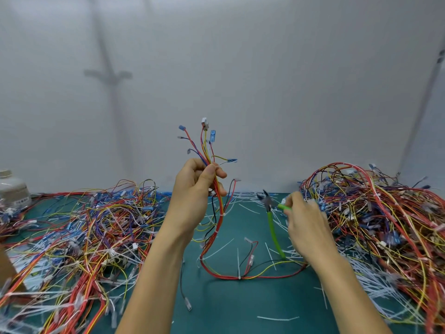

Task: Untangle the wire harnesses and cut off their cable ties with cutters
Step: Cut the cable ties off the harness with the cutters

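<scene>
Left heap: a tangled pile of red, yellow, blue and purple wires [84,237] lies on the teal work mat [228,307], well to the left of my left hand, and I am not touching it.
Left hand: my left hand [196,189] is raised above the mat, with fingers and thumb curled tight round one harness just below where its ends fan out.
Held harness: the thin multicoloured wire harness [220,206], tipped with blue and white plastic connectors, stands up out of my fist. Below it, the harness hangs down and loops across the mat toward my right wrist.
How it handles: I judge it light and limp, drooping wherever nothing supports it, with loose ends that snag easily. The bundled trunk is the place to grip. The connectors look small and easy to strain.
Cable ties: small white plastic cable ties [223,214] cinch the trunk below my fist, and another sits at the bottom of the loop. They look thin, stiff and snug on the wires, so the blades must catch the tie alone.
Cutters: the green-handled side cutters [271,222] are between the harness and my right hand, near the harness but apart from it, with the handles splayed. The nose is too blurred to read.
Right hand: my right hand [305,225] pinches one green handle in curled fingers, and the other handle hangs free.
Right heap: a bigger mound of tangled coloured wires [385,225] lies just beyond that hand.
</scene>
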A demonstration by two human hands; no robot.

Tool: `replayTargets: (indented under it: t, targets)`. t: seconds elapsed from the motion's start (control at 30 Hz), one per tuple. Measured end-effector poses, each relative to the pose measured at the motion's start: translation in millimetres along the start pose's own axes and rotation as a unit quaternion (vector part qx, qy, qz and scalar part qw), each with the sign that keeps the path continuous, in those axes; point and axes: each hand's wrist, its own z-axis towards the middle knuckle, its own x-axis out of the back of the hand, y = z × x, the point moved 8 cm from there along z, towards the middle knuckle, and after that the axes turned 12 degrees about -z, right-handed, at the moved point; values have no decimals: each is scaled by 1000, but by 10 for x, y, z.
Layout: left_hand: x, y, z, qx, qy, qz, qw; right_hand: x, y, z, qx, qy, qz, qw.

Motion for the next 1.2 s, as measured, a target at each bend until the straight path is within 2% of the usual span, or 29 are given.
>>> replayTargets:
  t: [0.17,0.27,0.4,0.47,0.6,0.77,0.97,1.2]
  targets:
    - [-20,-55,0,23,-11,28,999,451,-127,7,35,122,124,984]
    - [-29,-97,-7,38,-10,45,998,565,-131,-11,0,133,163,978]
    - [-78,-128,-17,46,-16,50,998,501,-168,-56,-39,32,309,950]
    - [-125,-143,-23,52,-26,32,998,450,-210,-81,-38,-14,299,953]
    - [-190,-160,-47,48,-21,-1,999,372,-295,-46,-15,-55,292,955]
    - [-148,-186,-55,49,33,-36,998,308,-485,-67,58,-149,351,922]
    - [-110,-159,-71,47,62,-90,993,324,-651,-120,70,-186,404,893]
    - [-125,-178,-83,39,81,-107,990,355,-679,-145,86,-174,363,911]
